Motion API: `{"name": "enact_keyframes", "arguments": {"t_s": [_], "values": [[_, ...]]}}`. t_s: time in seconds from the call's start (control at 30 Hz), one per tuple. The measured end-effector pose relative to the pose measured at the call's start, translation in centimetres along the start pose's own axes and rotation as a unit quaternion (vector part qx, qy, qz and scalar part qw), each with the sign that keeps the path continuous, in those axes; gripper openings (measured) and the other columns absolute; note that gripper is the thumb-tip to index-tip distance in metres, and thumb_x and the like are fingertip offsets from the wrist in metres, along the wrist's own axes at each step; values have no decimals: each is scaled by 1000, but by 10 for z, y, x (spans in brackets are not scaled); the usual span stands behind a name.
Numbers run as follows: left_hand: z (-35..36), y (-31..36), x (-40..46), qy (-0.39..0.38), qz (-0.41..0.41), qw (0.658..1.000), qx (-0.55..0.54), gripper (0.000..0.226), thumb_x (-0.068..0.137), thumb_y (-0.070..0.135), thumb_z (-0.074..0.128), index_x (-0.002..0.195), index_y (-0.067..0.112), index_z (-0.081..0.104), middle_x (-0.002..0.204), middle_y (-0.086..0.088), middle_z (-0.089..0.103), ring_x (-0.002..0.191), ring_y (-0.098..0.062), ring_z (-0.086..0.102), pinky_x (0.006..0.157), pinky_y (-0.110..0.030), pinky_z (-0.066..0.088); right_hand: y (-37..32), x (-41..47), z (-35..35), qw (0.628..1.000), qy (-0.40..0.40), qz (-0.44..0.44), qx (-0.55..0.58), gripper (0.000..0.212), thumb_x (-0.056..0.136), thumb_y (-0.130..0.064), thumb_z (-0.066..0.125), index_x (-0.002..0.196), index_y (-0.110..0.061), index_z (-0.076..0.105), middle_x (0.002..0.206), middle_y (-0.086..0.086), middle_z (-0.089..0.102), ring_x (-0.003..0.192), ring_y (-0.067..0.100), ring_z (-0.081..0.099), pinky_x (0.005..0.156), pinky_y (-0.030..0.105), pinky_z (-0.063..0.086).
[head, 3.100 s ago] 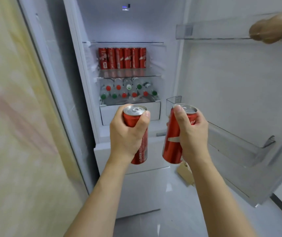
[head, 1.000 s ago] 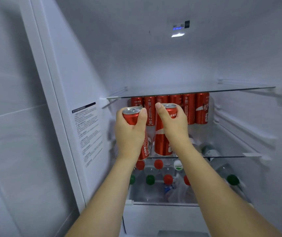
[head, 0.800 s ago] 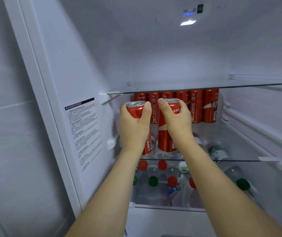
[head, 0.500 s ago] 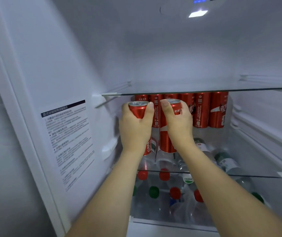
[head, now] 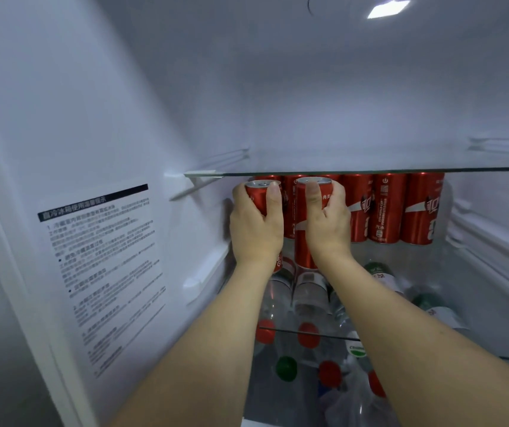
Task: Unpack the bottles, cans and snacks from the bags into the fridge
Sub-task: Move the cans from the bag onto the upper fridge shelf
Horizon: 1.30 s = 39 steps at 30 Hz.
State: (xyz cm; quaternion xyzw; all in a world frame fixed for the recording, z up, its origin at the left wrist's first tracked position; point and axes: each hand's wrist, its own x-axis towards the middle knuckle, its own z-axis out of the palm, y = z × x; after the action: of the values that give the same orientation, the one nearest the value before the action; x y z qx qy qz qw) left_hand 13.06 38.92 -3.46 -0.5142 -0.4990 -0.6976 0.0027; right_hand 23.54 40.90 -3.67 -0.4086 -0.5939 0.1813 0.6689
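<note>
Both my hands reach into the open fridge, each around a tall red can. My left hand (head: pixel 254 224) grips the left red can (head: pixel 257 195), thumb across its front. My right hand (head: pixel 328 224) grips the right red can (head: pixel 304 241). Both cans are upright, side by side, just under the upper glass shelf (head: pixel 370 171) and in front of a row of several red cans (head: pixel 390 208) standing at the back of the middle shelf. Whether the held cans touch the shelf below is hidden by my hands.
Below the middle glass shelf (head: pixel 401 343) lie several clear bottles (head: pixel 308 306) with red and green caps (head: pixel 286 368). A white instruction label (head: pixel 102 272) is on the left inner wall. The space above the upper shelf holds nothing; a lamp (head: pixel 387 9) glows in the ceiling.
From in front of the fridge, I have moved close and pushed both cans into the middle shelf space, toward the back row. My grip on both is unchanged.
</note>
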Motion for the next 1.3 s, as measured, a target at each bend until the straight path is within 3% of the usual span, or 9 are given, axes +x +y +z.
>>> {"name": "enact_keyframes", "arguments": {"t_s": [0.1,0.2,0.33,0.4,0.5,0.7,0.9,1.0,1.3], "values": [[8,-7,7,-10,7,1000,2,45,96,50,50,119,11,49,102,2,59,85,-13,57,73,-23,43,5,3,3,1000,-13,-14,-6,81,80,-73,28,138,-17,39,105,-14,58,92,-2,56,74,12,40],[15,-15,13,-24,22,999,-5,44,97,45,50,120,8,48,107,1,57,89,-8,51,75,-17,39,12,5,5,999,-30,-16,-6,78,87,-64,27,147,-14,29,133,-3,51,119,7,48,94,21,37],[25,-26,20,-20,67,998,-7,38,99,37,50,119,4,50,108,4,50,94,0,43,80,-2,32,24,7,8,998,-54,-30,-1,60,98,-52,27,149,-21,25,134,-18,36,123,-14,30,105,14,20],[29,-30,22,-13,83,996,-6,38,101,37,48,118,4,51,108,4,51,96,0,43,85,0,29,35,10,12,995,-84,26,-39,58,101,-49,23,152,-22,19,147,-6,24,140,6,14,111,24,10],[31,-35,25,-17,105,994,-8,44,100,42,42,120,5,52,112,-3,57,103,-12,51,95,-21,39,44,14,16,986,-114,68,-95,55,102,-46,22,149,-17,28,151,7,18,142,26,12,114,35,11],[39,-51,16,-105,-12,994,-11,67,96,50,32,149,10,23,147,-15,36,136,-27,37,114,-48,32,50,16,17,984,-124,68,-104,61,100,-52,22,149,-16,27,148,11,27,138,28,26,117,44,21],[39,-49,14,-111,-20,994,3,61,101,39,35,150,6,20,148,-18,33,137,-28,34,114,-49,30,48,16,16,985,-142,74,-71,60,102,-48,24,151,-14,24,153,10,23,142,22,25,111,28,18],[39,-49,14,-113,-20,993,6,67,98,48,31,150,8,18,149,-17,33,137,-29,35,113,-50,32,47,15,16,985,-146,76,-60,59,101,-49,23,150,-15,26,153,9,23,142,22,24,112,31,19],[38,-49,14,-112,-19,993,19,61,103,40,35,152,10,17,150,-15,33,137,-26,35,114,-48,32,49,16,17,986,-134,81,-59,58,102,-48,24,150,-15,27,151,7,27,140,21,28,113,32,22]]}}
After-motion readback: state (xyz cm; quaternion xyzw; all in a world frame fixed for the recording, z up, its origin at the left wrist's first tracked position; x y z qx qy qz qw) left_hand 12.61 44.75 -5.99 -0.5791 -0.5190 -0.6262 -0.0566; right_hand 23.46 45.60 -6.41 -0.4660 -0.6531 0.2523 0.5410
